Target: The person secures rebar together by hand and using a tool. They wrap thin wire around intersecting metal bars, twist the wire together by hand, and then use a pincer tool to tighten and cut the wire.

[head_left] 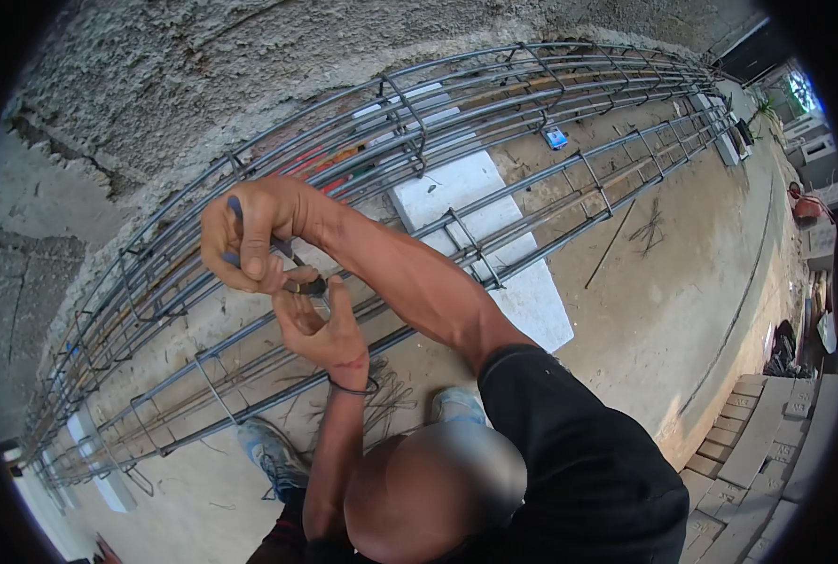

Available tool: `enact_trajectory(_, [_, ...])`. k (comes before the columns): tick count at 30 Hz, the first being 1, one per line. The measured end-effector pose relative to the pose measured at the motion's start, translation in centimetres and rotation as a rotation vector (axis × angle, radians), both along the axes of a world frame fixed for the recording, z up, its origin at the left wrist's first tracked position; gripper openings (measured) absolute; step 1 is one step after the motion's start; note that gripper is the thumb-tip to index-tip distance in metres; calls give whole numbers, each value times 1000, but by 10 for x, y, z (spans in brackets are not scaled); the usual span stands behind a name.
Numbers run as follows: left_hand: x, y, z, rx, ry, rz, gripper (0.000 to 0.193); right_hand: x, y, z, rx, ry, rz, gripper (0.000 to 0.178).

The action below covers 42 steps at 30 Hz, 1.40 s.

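The right hand (250,240) is gripping blue-handled pliers (292,266), its grip closed. The left hand (323,331) is cupping their tip above a rebar cage (494,103); I cannot tell its grip.

A rough grey concrete wall (203,66) fills the upper left, sunlit dusty ground (663,301) spreads right, and stacked pale bricks (748,451) sit lower right.

My arms are bare from the shoulder down; I wear a black sleeveless top (579,470) whose armhole edge sits just above my upper arm. A thin dark band (351,387) rings one wrist, below the fingers (292,315). My trainers are pale blue-grey, worn and dusty: one (270,456) left of the top, the other (456,404) just beside it.
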<state>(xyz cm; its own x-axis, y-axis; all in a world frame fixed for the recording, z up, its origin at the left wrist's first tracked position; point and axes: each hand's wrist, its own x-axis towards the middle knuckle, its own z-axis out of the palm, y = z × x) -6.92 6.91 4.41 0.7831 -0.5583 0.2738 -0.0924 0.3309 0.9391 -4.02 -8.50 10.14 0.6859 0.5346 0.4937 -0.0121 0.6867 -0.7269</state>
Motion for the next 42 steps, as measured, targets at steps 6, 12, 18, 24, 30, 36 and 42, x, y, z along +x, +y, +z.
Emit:
enact_trajectory(6, [68,-2,5,227,-32,13,43,11,11,9,-152,96,-426,27])
enact_trajectory(12, [86,-3,31,153,-136,-369,44,-80,-4,23,-112,191,-1227,43])
enact_trajectory(18, [115,16,-14,513,-320,-538,32,-127,15,-16,80,405,-1505,30])
enact_trajectory(24, [97,21,-30,708,-534,-586,29,-221,52,15,145,348,-1588,36])
enact_trajectory(30, [112,2,-35,725,-195,-671,28,-316,108,2,54,429,-1548,33])
enact_trajectory(36, [98,-2,-35,877,-449,-502,32,-344,141,-27,126,630,-1722,30])
enact_trajectory(42, [75,-3,-38,889,-482,-264,30,-334,155,-32,44,743,-1740,27])
